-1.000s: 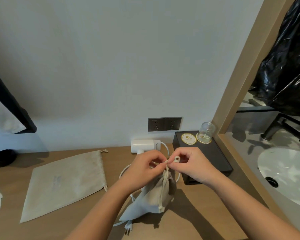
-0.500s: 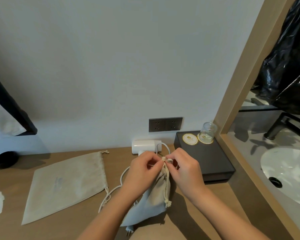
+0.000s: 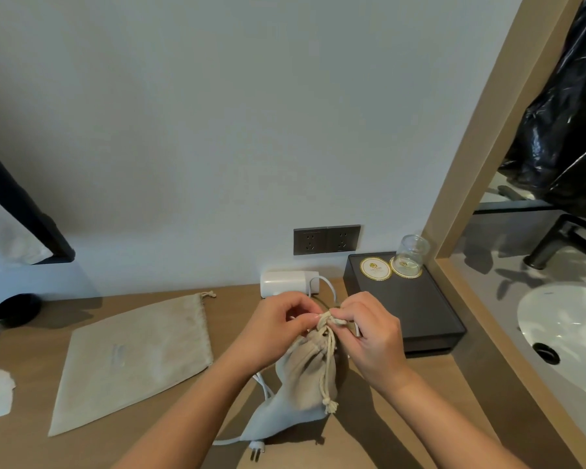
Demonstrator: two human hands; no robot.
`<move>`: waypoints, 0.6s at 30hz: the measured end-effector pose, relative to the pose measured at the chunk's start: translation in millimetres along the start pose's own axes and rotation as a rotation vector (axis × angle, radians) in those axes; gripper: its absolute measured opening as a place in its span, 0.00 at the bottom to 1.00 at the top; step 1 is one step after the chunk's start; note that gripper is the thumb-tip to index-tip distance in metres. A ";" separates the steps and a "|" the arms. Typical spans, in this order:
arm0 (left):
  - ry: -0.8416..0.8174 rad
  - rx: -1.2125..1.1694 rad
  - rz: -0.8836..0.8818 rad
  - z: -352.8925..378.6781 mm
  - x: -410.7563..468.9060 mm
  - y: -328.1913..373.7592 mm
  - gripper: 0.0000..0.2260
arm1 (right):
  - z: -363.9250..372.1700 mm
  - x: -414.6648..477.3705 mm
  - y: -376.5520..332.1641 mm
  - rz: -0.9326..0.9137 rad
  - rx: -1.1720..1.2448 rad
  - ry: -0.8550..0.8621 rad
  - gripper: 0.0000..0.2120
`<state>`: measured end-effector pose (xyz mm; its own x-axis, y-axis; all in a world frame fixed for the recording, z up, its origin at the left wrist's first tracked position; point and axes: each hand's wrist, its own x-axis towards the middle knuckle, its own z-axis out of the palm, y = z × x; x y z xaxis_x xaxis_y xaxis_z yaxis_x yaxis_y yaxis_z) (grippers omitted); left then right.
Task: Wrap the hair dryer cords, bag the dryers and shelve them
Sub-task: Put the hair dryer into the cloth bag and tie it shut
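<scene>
Left hand (image 3: 278,328): fingers curled, thumb and forefinger pinching the gathered neck of the filled bag.
Right hand (image 3: 369,333): fingers closed, pinching the drawstring (image 3: 329,360) at the same neck, knuckles up. Fingertips of both hands nearly meet.
Filled bag (image 3: 301,384): beige cloth, bulging, neck cinched and raised, bottom resting on the wooden counter (image 3: 403,418) in front of the person. Knotted string ends hang down its right side.
Plug (image 3: 256,450): white, two prongs, lying on the counter at the bag's lower edge with a bit of white cable; which dryer it belongs to I cannot tell.
Second dryer (image 3: 286,282): white, lying against the wall behind the hands, its cord (image 3: 329,287) looping toward them.
Empty bag (image 3: 132,360): flat on the counter, left of the hands, well apart from the filled one.
Wall sockets (image 3: 327,239): dark double plate above the dryer.
Tray (image 3: 413,309): dark, right of the hands; carries an upturned glass (image 3: 412,253) and a round coaster (image 3: 375,268).
Sink (image 3: 569,336): white basin, far right.
</scene>
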<state>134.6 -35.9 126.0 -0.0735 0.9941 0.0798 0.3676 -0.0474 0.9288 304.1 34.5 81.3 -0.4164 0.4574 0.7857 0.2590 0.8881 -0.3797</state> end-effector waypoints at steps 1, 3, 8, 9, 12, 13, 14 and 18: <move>-0.010 0.025 0.021 -1.5 1.0 0.6 0.09 | 0.0 -0.2 0.6 0.010 0.011 -0.006 0.03; -0.058 0.077 0.071 -5.8 3.1 0.9 0.08 | -0.5 -0.9 1.9 0.028 0.029 -0.017 0.03; -0.133 0.270 0.240 -12.4 6.4 1.9 0.03 | -1.5 -1.2 2.2 0.044 0.069 -0.002 0.03; -0.109 0.334 0.302 -12.5 6.3 2.6 0.03 | -0.7 -1.5 1.0 0.052 0.089 0.000 0.04; -0.028 0.701 0.554 -12.8 8.5 2.9 0.03 | 1.7 -1.9 -1.5 0.092 0.162 0.001 0.05; -0.011 0.741 0.589 -11.4 8.3 0.3 0.05 | 1.6 -2.3 -1.3 0.100 0.174 0.003 0.05; 0.003 0.685 0.551 -9.7 7.0 -0.7 0.04 | 1.3 -2.9 -0.6 0.101 0.180 0.005 0.05; 0.021 0.159 0.274 -1.2 5.1 -9.2 0.04 | -0.1 -5.1 2.6 0.104 0.199 0.006 0.04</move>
<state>129.8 -30.5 118.3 0.0302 0.9440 0.3285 0.5161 -0.2962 0.8037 307.0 34.5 76.3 -0.3910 0.5469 0.7403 0.1230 0.8282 -0.5468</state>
